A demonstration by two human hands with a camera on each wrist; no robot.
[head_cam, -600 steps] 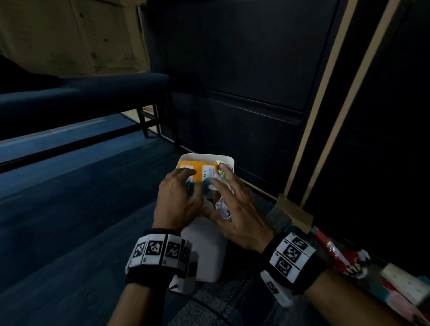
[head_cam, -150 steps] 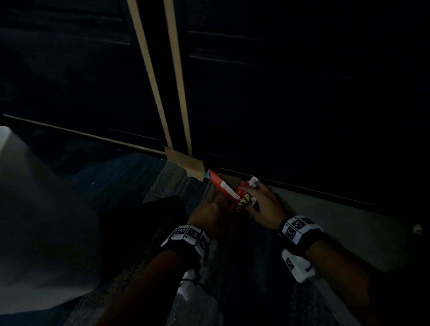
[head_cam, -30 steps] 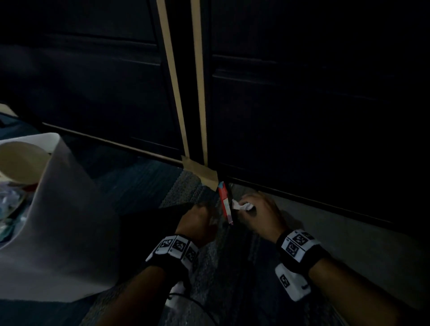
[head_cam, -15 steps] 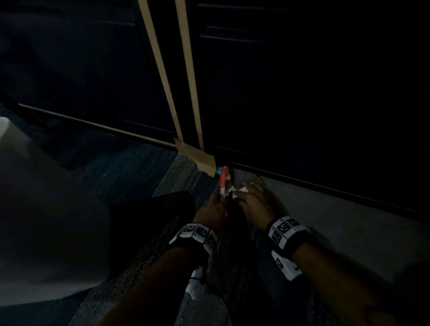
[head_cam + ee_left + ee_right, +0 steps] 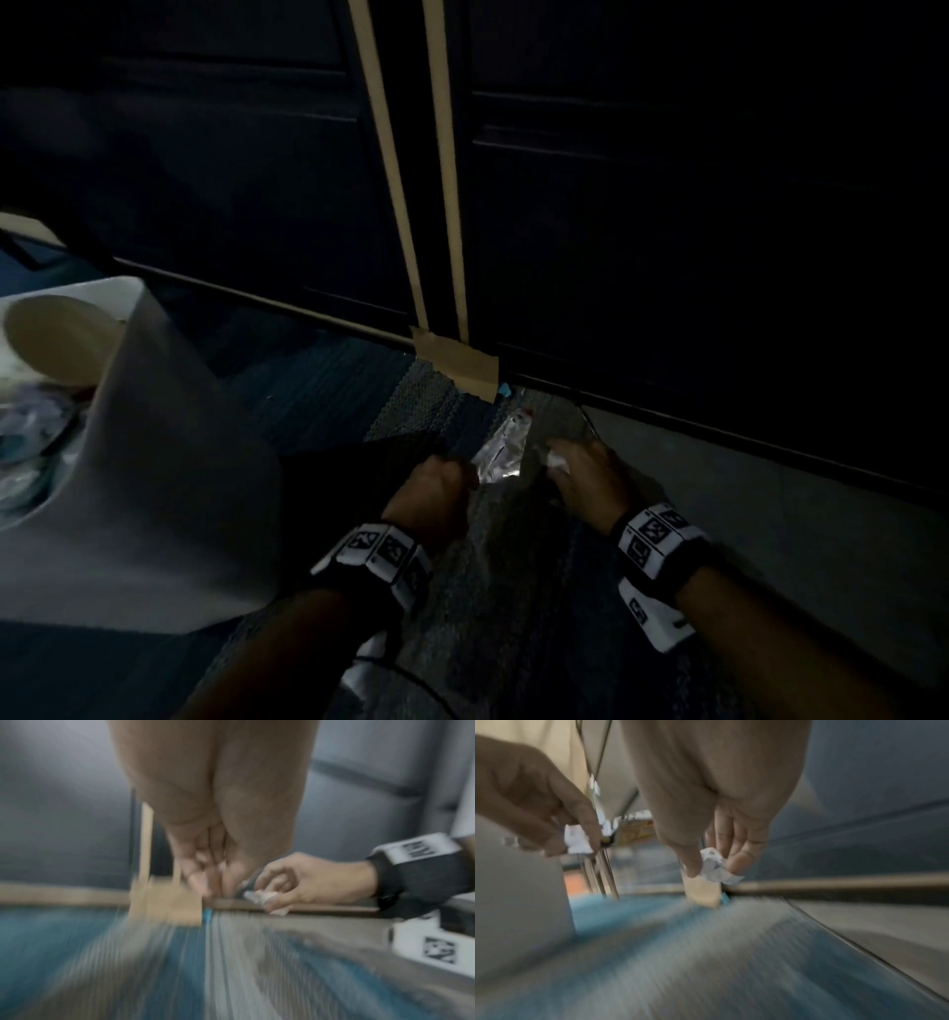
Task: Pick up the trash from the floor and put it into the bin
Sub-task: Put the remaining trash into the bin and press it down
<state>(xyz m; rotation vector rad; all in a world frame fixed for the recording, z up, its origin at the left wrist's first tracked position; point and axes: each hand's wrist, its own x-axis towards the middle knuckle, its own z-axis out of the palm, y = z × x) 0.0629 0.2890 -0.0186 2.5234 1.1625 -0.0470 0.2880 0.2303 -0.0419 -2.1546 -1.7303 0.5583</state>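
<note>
Both hands are low over the carpet by the dark cabinet. My left hand [image 5: 459,472] is curled round one end of a long snack wrapper [image 5: 500,452], whose silvery side faces up and points towards the cabinet. In the right wrist view the left hand [image 5: 577,833] also holds a white crumpled bit [image 5: 576,839]. My right hand [image 5: 562,465] pinches a small ball of crumpled white paper [image 5: 713,869] between thumb and fingers, just off the floor. The white bin [image 5: 169,488] stands at the left with trash inside. Both wrist views are blurred.
Dark cabinet doors [image 5: 667,231] close off the far side, with two tan tape strips [image 5: 441,154] ending in a tape patch [image 5: 457,365] on the floor. A tiny blue scrap [image 5: 506,391] lies beside the patch. Bare grey floor [image 5: 770,514] runs along the right.
The wrapper has turned from its red side to its silvery side. Both hands have drawn back a little from the cabinet, and the bin's open top has come back into view.
</note>
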